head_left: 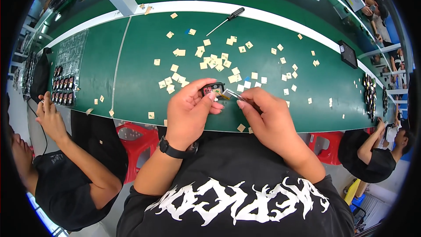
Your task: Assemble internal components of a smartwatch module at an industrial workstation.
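Note:
My left hand [189, 110] is closed round a small black device housing [207, 90] with reddish and gold parts inside its open face. The thumb presses near its lower edge. From the right, my right hand [272, 120] pinches thin metal tweezers [237, 97]. At their tip, against the housing's right side, sits a small silvery rectangular piece [227, 94] with an amber edge. Whether the tweezers grip this piece or only touch it, I cannot tell. Both hands are above the near edge of the green table [140, 79].
Many small cream paper squares [213, 61] lie scattered beyond my hands. A black-handled screwdriver [236, 14] rests at the far edge. Clear trays with small dark devices [63, 90] stand left, a black box [347, 54] far right. Co-workers sit on both sides, near red stools [137, 142].

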`<control>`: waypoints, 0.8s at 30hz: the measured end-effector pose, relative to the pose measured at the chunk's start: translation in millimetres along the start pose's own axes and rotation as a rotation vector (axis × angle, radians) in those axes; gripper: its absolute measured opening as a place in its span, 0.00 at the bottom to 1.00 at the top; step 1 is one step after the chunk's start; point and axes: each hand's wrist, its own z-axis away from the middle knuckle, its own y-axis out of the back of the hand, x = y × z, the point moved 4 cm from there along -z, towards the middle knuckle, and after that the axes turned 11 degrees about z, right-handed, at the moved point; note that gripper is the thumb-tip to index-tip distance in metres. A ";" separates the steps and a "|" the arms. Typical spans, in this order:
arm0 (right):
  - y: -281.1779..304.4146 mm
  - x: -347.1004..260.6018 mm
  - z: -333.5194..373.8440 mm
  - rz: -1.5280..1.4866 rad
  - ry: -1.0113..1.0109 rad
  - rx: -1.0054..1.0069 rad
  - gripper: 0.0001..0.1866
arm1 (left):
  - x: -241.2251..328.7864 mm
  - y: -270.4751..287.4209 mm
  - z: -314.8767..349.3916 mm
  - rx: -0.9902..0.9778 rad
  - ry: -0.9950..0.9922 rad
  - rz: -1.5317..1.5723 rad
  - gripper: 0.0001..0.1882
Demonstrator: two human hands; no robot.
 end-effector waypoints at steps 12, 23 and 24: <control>-11.5 -7.5 -5.6 0.308 0.151 0.083 0.06 | -4.0 0.8 2.3 -0.007 -0.070 -0.050 0.15; -18.9 -5.2 -9.2 0.335 0.177 0.030 0.04 | -8.2 1.7 2.6 -0.090 -0.143 -0.228 0.12; -18.8 -5.9 -9.5 0.329 0.183 0.035 0.04 | -7.4 1.8 2.5 -0.098 -0.137 -0.228 0.12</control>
